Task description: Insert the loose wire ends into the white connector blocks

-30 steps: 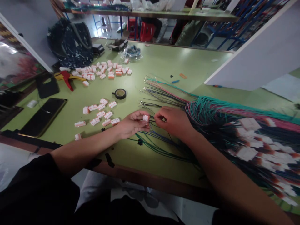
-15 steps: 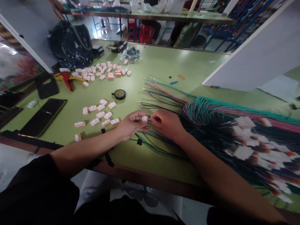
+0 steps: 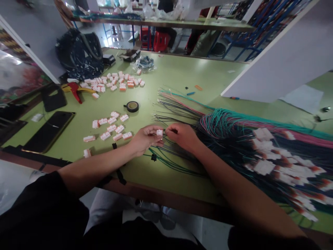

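My left hand [image 3: 146, 139] pinches a small white-and-orange connector housing [image 3: 159, 133] between thumb and fingers. Just to its right, my right hand [image 3: 183, 137] is closed with its fingertips pressed together around a thin dark wire at the connector's side; most of that wire is hidden by the fingers. Loose wire ends with metal terminals [image 3: 159, 100] fan out behind my hands. Green wires [image 3: 171, 165] curve across the table in front of them. Several more connector housings [image 3: 112, 127] lie to the left of my left hand.
A roll of black tape [image 3: 132, 106], a phone [image 3: 48, 132] and a yellow-and-red tool [image 3: 76, 91] rest on the green table. A larger heap of connectors [image 3: 104, 82] sits further back. Wire bundles [image 3: 221, 121] with finished white connectors [image 3: 283, 166] cover the right side. A white panel [image 3: 270, 59] stands behind.
The view has shifted slightly. Both hands stay close together at the connector, with little visible movement relative to the table.
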Motion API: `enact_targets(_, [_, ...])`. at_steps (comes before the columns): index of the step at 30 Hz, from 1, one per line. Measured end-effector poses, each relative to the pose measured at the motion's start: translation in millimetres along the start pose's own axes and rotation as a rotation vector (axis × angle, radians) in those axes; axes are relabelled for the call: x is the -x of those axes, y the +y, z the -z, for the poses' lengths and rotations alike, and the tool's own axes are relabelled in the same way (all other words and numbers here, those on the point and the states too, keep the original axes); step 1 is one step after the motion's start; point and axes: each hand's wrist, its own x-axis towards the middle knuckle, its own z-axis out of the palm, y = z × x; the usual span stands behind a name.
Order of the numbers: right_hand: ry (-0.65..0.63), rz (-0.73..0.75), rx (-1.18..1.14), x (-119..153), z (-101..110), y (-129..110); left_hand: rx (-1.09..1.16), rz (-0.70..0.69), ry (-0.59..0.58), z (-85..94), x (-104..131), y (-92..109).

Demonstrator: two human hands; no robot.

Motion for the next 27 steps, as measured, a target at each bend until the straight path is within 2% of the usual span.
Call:
enact_targets(5, [-0.003,-0.016,0.114,1.0,-0.6,-5.1,-0.019,0.001,0.021,-2.1,1.9,2.8])
enact_targets(11, [-0.05,0.05,-0.01,-2.3,4.5,5.4,0.019,0.031,0.034,-3.8,0.4,2.8])
enact_targets(15, [-0.039,0.067,0.001,-2.7,3.4,5.8,0.033,0.036,0.061,-4.1,-0.2,2.0])
enact_targets(19, [-0.034,0.089,0.034,-0.6,1.3,3.7,0.005,0.047,0.024,-2.3,-0.2,1.9])
enact_targets(27, [-0.122,0.091,0.012,-4.0,1.9,7.3,-0.036,0.073,0.032,-3.2,0.5,2.9])
